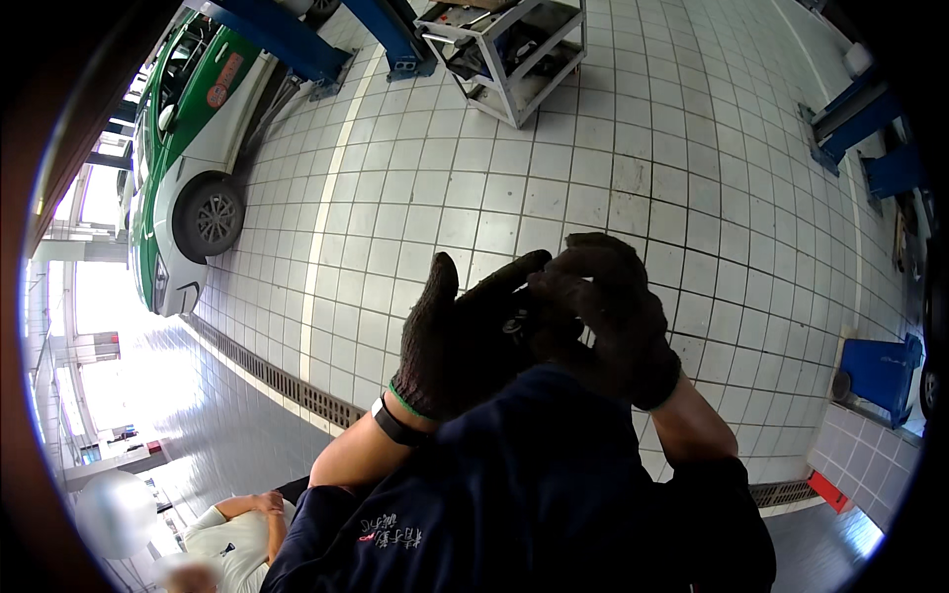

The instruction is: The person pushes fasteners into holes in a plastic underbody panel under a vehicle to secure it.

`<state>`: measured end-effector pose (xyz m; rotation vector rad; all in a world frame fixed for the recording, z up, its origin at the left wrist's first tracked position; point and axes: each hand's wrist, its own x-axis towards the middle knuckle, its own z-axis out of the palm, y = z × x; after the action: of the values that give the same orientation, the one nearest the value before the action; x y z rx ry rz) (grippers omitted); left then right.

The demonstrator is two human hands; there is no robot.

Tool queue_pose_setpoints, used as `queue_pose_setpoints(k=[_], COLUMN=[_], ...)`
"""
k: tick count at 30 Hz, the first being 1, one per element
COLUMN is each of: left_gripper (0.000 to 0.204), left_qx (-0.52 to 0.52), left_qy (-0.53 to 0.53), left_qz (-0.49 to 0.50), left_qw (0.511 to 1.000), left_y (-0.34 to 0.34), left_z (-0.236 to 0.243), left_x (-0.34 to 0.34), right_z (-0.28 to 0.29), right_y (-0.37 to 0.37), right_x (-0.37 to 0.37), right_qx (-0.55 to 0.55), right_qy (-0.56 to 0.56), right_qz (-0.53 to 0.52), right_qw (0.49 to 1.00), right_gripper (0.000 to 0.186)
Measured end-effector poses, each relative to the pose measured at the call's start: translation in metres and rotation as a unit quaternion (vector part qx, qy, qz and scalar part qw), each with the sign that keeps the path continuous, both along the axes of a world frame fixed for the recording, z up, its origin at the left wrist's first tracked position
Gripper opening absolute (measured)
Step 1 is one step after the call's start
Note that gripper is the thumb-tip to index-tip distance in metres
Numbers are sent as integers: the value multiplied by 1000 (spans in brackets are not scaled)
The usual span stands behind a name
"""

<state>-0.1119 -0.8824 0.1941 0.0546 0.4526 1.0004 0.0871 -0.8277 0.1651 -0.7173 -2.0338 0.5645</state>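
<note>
Both of my hands wear dark knit gloves and meet in front of my dark blue top. My left hand (445,346) is cupped, its thumb standing apart and its fingers reaching toward the right hand. A small shiny metal part (514,324) lies at its palm, mostly in shadow, and I cannot tell its exact kind. Over that palm, my right hand (613,321) bends its fingers and thumb together in a pinch. Whatever sits between those fingertips is hidden by the dark gloves. A black band circles my left wrist.
A grey wheeled tool cart (514,59) stands ahead on the white tiled floor (474,188). At left is a green and white car (188,168) beside blue lift posts (390,40). A blue bin (875,376) is at right. Another person (237,539) is at lower left, near a floor drain grate (287,385).
</note>
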Motion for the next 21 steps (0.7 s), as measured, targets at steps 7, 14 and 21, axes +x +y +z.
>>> queue_pose_setpoints(k=[7,14,21], left_gripper=[96,53,35], left_qx=[36,226,134], left_qy=[28,306,466], left_qz=[-3,-50,-55], left_qw=[999,924,873], left_y=[5,-26,-11], left_z=[9,-12,14], left_x=[2,5,-4], right_z=[2,20,36], right_y=[14,16,2], right_x=[-8,-8,-6], right_qx=[31,-1,-70], right_qy=[15,100,121], right_qz=[50,10,77], right_qw=[998,995,987], right_gripper=[33,31,19])
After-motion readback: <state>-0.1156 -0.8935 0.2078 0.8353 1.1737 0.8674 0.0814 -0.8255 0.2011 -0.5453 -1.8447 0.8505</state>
